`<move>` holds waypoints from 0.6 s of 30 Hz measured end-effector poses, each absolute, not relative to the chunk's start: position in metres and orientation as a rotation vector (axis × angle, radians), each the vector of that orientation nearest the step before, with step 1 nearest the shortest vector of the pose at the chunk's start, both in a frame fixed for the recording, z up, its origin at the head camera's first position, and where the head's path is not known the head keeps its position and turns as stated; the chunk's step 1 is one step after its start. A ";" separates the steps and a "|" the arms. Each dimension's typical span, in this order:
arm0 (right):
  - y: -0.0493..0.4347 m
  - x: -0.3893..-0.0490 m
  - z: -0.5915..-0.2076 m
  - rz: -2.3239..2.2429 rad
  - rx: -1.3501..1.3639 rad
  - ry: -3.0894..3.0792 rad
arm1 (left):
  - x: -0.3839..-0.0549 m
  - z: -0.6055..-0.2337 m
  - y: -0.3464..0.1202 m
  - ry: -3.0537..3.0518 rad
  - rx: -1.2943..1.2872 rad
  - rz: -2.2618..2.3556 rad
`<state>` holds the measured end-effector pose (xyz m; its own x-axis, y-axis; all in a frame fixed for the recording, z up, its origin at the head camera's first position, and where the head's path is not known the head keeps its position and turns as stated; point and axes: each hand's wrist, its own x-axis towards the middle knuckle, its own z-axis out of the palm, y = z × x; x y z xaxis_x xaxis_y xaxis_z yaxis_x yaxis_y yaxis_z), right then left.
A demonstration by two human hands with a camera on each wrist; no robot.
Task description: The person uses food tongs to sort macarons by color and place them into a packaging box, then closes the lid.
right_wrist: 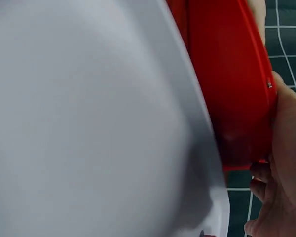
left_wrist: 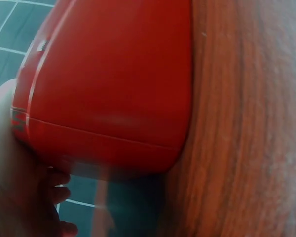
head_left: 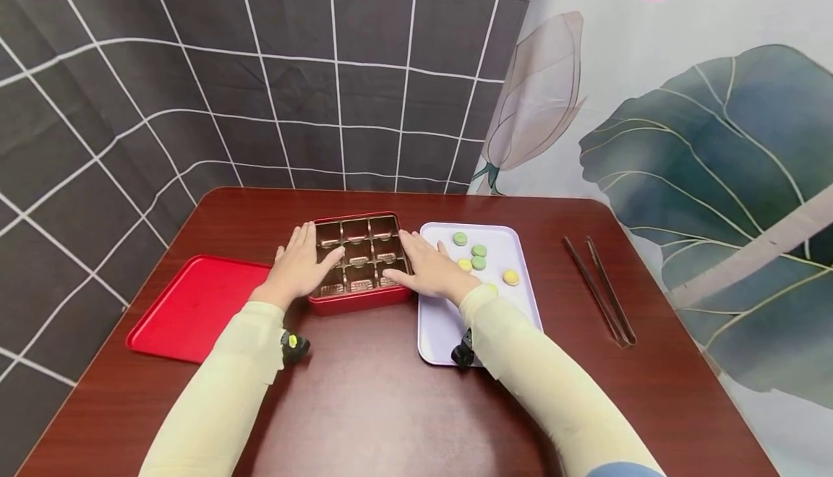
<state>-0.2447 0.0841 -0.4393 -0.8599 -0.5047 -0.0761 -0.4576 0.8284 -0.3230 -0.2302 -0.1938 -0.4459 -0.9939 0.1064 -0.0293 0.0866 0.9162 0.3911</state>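
Note:
A red box [head_left: 364, 301] stands on the table, with a brown divided insert [head_left: 359, 253] of several compartments inside it. My left hand [head_left: 297, 266] lies along the box's left side, fingers straight and thumb reaching over the insert. On the opposite side my right hand [head_left: 431, 269] touches the rim the same way, its thumb across the near right compartment. The left wrist view has the red box wall [left_wrist: 113, 74] close up, with the left hand [left_wrist: 15, 182] at its edge. Right fingertips show beyond the box [right_wrist: 232, 94] in the right wrist view.
A lavender tray [head_left: 439, 332] sits under the right forearm, with several green macarons [head_left: 460, 238] and yellow macarons [head_left: 510, 277]. To the left lies a red tray [head_left: 195, 303], partly behind the left forearm. Metal tongs [head_left: 601, 293] rest at the right on the wooden table [head_left: 364, 390].

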 end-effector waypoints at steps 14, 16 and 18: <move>0.089 -0.224 -0.438 -0.384 -0.714 2.912 | -0.227 -0.449 -0.189 3.043 0.230 0.634; 0.089 -0.220 -0.435 -0.347 -0.717 2.917 | -0.226 -0.449 -0.187 3.040 0.244 0.631; 0.090 -0.215 -0.432 -0.306 -0.717 2.919 | -0.224 -0.449 -0.186 3.035 0.259 0.624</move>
